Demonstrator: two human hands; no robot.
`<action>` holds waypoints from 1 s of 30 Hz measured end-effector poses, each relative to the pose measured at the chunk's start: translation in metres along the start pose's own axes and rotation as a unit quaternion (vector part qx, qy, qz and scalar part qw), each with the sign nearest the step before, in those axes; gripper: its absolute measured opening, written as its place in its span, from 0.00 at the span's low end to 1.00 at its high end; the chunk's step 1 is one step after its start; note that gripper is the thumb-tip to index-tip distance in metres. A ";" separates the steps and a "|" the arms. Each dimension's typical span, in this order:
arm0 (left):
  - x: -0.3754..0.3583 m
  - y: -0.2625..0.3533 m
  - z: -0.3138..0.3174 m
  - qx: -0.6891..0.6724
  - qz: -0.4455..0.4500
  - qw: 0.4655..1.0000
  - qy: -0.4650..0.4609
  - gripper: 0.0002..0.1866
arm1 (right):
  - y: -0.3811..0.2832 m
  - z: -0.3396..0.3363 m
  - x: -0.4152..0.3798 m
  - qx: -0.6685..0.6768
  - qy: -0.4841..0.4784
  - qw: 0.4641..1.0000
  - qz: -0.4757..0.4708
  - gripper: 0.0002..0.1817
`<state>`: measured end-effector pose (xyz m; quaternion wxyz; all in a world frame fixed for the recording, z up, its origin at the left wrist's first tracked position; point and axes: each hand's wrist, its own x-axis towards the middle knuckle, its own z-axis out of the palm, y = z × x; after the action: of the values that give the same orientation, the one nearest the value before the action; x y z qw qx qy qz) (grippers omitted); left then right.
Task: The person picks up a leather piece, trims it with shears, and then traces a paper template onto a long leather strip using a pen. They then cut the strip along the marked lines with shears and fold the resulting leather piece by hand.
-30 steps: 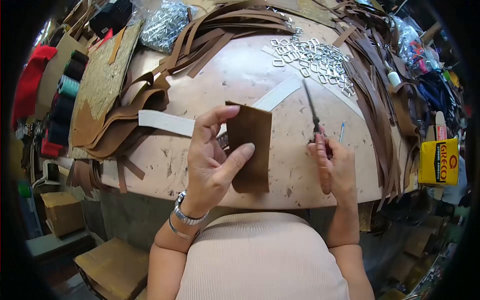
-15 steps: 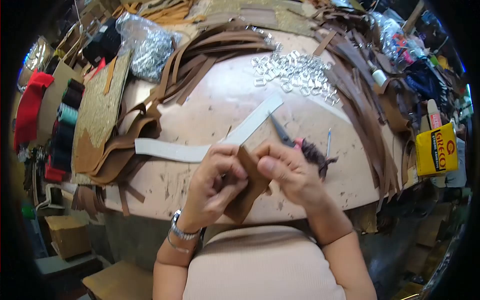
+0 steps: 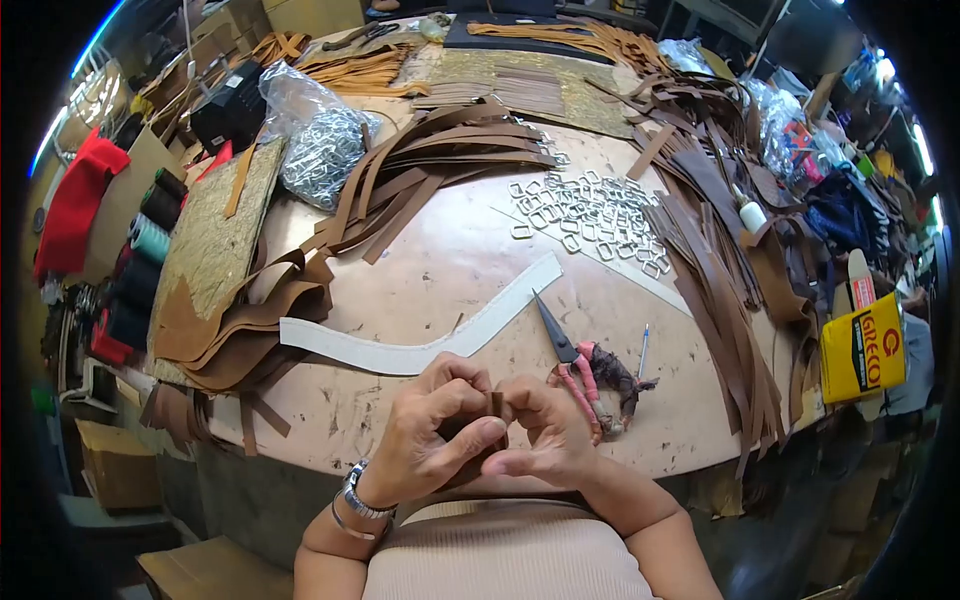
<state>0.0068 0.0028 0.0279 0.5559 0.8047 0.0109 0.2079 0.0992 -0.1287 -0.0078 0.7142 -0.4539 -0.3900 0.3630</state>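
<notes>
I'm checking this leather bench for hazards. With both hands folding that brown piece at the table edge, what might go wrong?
The pointed scissors with red handles lie open-tipped just beside the right hand; a sideways move might catch the blades. The small brown leather piece, pinched between both hands, left hand included, sits over the table edge and may drop if the grip slips.

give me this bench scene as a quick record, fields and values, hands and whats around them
left hand: pinching a folded brown leather piece at the table's near edge
right hand: pinching the same piece, touching the left hand
scissors: lying on the table right of the hands, blades closed
white strip: flat, just beyond the hands
metal buckles: loose pile, further back
leather straps: fanned out, back left
yellow glue tin: far right
</notes>
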 end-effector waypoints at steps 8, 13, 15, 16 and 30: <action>0.000 -0.011 -0.001 -0.173 0.061 0.980 0.077 0.06 | -0.009 -0.019 -0.008 -0.033 0.121 0.991 0.041 0.10; -0.032 -0.014 -0.073 -0.329 -0.006 0.925 0.192 0.06 | -0.031 -0.043 -0.004 -0.043 0.240 0.963 -0.113 0.10; -0.053 -0.018 -0.108 -0.248 -0.013 0.933 0.261 0.06 | -0.040 -0.049 -0.003 -0.090 0.264 0.954 -0.111 0.11; -0.065 -0.018 -0.128 -0.215 -0.020 0.934 0.284 0.06 | -0.043 -0.052 -0.001 -0.104 0.265 0.954 -0.099 0.11; -0.179 -0.036 -0.492 0.266 0.027 0.810 0.522 0.13 | 0.008 0.109 0.159 0.018 -0.032 0.999 0.021 0.19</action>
<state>-0.3192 0.4099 0.0830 0.2250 0.6917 0.3324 0.6004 0.0704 0.0525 0.0522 0.7014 -0.4373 -0.3964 0.3995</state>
